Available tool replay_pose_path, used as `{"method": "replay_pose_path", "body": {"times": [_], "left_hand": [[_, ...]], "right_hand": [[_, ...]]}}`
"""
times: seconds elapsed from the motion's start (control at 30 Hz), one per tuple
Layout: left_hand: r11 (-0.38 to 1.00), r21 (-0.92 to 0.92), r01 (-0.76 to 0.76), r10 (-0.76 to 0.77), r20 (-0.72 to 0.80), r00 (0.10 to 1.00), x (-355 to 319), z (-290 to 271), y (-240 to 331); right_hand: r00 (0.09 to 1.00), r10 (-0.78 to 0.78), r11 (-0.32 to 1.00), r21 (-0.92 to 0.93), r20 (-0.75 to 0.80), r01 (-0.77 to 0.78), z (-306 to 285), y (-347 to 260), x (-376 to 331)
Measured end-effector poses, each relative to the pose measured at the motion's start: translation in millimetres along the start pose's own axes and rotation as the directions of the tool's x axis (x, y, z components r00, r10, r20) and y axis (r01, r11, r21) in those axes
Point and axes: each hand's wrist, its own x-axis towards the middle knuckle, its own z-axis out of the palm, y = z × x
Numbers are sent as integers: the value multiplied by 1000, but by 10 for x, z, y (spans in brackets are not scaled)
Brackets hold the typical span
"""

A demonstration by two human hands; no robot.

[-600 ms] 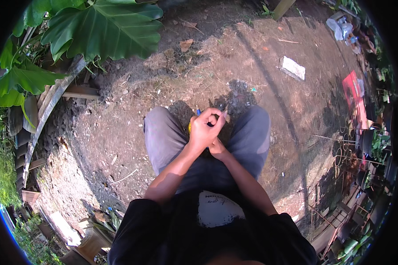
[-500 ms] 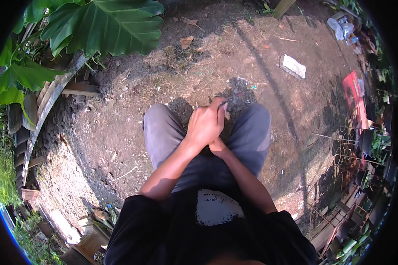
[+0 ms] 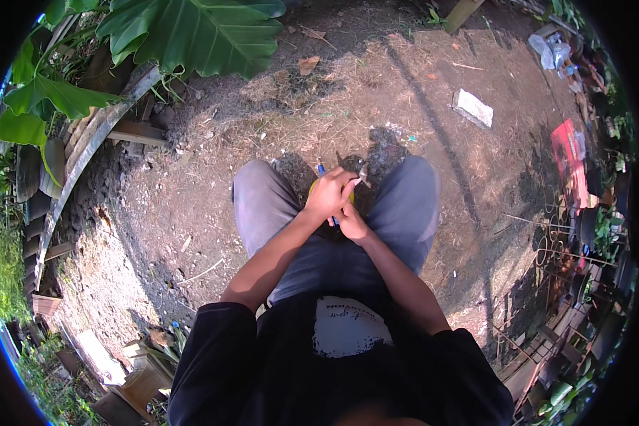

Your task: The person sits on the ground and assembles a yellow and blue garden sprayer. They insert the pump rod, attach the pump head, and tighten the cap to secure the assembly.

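Note:
Between my knees, my left hand (image 3: 328, 196) lies over my right hand (image 3: 351, 224), palm down with curled fingers. A slim blue piece (image 3: 321, 170) sticks out beyond the left hand, and more blue shows beside the right hand. A bit of yellow (image 3: 352, 197) peeks out between the hands. The right hand is closed around this blue-and-yellow object, whose kind is mostly hidden. At the left fingertips is a small pale brownish bit (image 3: 363, 172), too small to name; it is unclear whether it is held or lies behind them.
Bare soil with dry grass surrounds my legs. A white block (image 3: 473, 108) lies ahead to the right, with a red panel (image 3: 571, 160) and clear plastic (image 3: 549, 51) beyond. Large green leaves (image 3: 199, 32) overhang the left, above a curved grey strip (image 3: 96, 138). Thin rods (image 3: 547, 248) stand at right.
My left hand has drawn back slightly toward me and turned. The blue and yellow parts now show between the hands. The view has shifted slightly.

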Motion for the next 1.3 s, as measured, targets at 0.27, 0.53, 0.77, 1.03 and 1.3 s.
{"method": "replay_pose_path", "body": {"times": [0.27,0.53,0.77,1.03,1.3], "left_hand": [[961,-221,164,-203,-166,965,95,-581,1023],[997,-4,-79,76,-240,968,-82,96,76],[964,-168,205,-227,-123,966,47,-568,1112],[965,194,-176,230,-306,924,5,232,4],[970,-238,-51,-19,-282,959,-57,-659,1281]], "right_hand": [[992,-101,983,-164,-73,88,-123,35,11],[998,48,998,-34,-47,-50,10,-269,-123],[988,-154,949,-281,-27,140,-125,584,-43],[990,36,985,-162,-140,-58,-137,13,30],[984,-178,971,-166,-18,172,-151,65,36]]}}
